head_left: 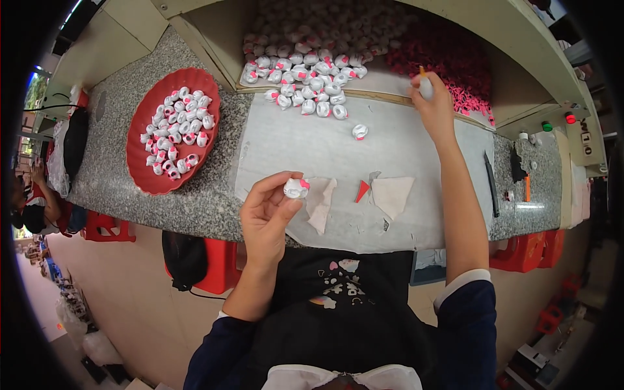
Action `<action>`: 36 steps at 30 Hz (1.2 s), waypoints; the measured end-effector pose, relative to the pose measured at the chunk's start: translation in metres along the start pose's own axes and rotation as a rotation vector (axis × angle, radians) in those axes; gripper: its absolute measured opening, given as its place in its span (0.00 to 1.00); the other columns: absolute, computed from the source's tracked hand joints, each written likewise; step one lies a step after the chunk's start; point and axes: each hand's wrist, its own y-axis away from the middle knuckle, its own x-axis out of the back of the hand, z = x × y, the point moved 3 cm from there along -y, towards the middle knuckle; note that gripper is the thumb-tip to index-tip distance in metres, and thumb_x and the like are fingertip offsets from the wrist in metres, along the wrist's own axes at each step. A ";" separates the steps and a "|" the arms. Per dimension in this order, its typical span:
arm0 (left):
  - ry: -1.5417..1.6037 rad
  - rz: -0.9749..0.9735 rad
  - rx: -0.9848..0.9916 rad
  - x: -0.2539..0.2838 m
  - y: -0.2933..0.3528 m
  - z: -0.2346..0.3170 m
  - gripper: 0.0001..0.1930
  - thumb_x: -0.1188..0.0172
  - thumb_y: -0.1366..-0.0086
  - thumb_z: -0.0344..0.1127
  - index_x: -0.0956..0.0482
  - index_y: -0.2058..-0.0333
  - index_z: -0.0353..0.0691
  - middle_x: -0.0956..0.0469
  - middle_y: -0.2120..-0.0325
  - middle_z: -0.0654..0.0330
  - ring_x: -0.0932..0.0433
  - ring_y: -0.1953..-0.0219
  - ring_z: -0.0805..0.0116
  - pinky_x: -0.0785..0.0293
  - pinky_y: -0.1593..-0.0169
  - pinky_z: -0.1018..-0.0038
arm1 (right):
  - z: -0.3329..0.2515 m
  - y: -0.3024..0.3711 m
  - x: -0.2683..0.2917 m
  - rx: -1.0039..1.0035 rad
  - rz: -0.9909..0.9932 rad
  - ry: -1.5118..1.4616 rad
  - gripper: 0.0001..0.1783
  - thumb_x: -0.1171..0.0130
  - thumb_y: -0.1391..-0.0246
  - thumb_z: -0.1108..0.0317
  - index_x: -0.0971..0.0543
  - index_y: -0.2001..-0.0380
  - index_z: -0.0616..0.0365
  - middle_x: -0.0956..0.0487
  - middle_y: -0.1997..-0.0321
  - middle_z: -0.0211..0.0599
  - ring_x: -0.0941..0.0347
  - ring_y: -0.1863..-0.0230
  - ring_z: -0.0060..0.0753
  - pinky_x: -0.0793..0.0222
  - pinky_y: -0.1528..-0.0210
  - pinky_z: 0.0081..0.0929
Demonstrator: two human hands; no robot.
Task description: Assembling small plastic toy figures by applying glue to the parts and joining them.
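Between the thumb and fingers of my left hand (263,211) is a small white figure head (296,188) with a pink bow, held above the near part of the white sheet (416,153). Farther off on the right, my right hand (437,110) is closed around a small white squeeze bottle (426,89) with an orange tip pointing up. It is near the heap of small pink pieces (465,81). One loose white head (360,132) lies on the sheet between my hands. Many similar white heads (312,81) are piled at the shelf's edge.
On the left, a red scalloped tray (134,146) holds more white heads. Two pale cloth scraps (392,195) and a red triangular piece (362,191) lie near the front. A black slim tool (491,185) and an orange stick (528,188) are at right. Shelf walls (205,49) frame the back.
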 end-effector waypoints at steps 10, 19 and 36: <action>0.004 0.018 0.032 0.005 0.000 -0.004 0.18 0.47 0.52 0.19 0.36 0.60 0.30 0.32 0.61 0.50 0.31 0.59 0.68 0.37 0.55 0.77 | -0.008 0.008 -0.001 0.209 -0.215 0.202 0.10 0.44 0.67 0.76 0.28 0.74 0.62 0.29 0.70 0.39 0.32 0.67 0.41 0.37 0.67 0.29; -0.009 -0.060 0.084 -0.018 0.003 -0.014 0.17 0.48 0.52 0.18 0.36 0.60 0.31 0.33 0.61 0.52 0.32 0.59 0.68 0.35 0.56 0.74 | -0.072 0.082 0.030 -0.194 -0.150 -0.579 0.05 0.47 0.63 0.81 0.30 0.79 0.64 0.29 0.77 0.36 0.35 0.80 0.23 0.41 0.78 0.14; -0.430 -0.281 -0.196 -0.031 0.015 -0.010 0.15 0.46 0.55 0.17 0.32 0.65 0.31 0.32 0.62 0.47 0.33 0.57 0.62 0.36 0.55 0.73 | -0.120 0.154 -0.005 -0.606 -0.300 -1.272 0.05 0.47 0.64 0.81 0.32 0.80 0.64 0.31 0.78 0.37 0.37 0.80 0.23 0.43 0.81 0.16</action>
